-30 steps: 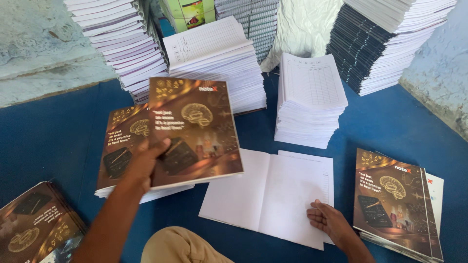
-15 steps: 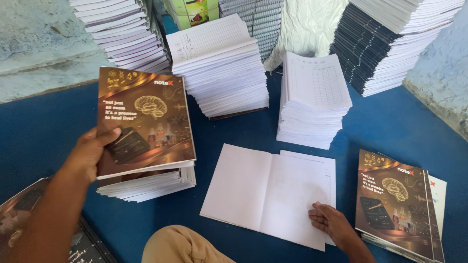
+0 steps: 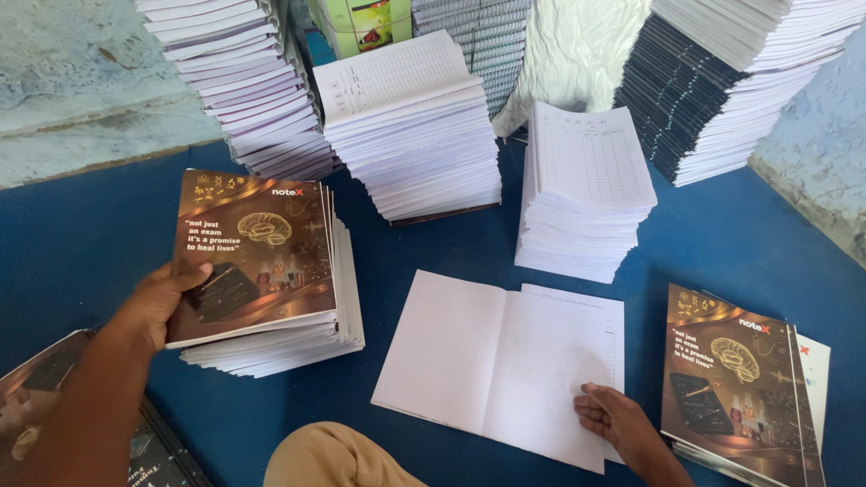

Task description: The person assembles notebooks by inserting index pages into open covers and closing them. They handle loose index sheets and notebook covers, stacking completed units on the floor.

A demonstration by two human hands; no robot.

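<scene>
My left hand [image 3: 162, 302] grips the lower left corner of a brown, glossy notebook cover [image 3: 257, 257] that lies on top of a pile of bound notebooks [image 3: 289, 338] at the left. My right hand [image 3: 613, 422] rests with fingers spread on the lower right of a white open sheet set [image 3: 492, 356] lying flat on the blue floor cloth [image 3: 72, 243]. To the right of that hand lies another small pile of brown covered notebooks [image 3: 735, 379]. My knee in tan cloth [image 3: 334, 455] shows at the bottom centre.
Stacks of white ruled pages stand behind: one at centre [image 3: 410, 126], one to its right [image 3: 582, 189]. Taller piles rise at the back left [image 3: 244, 77] and back right [image 3: 740, 81]. More brown covers [image 3: 54, 397] lie at the bottom left. A green box [image 3: 365, 22] stands at the back.
My left hand has carried the brown cover leftward and laid it down squarely on the left pile. My right hand has stayed on the white sheets.
</scene>
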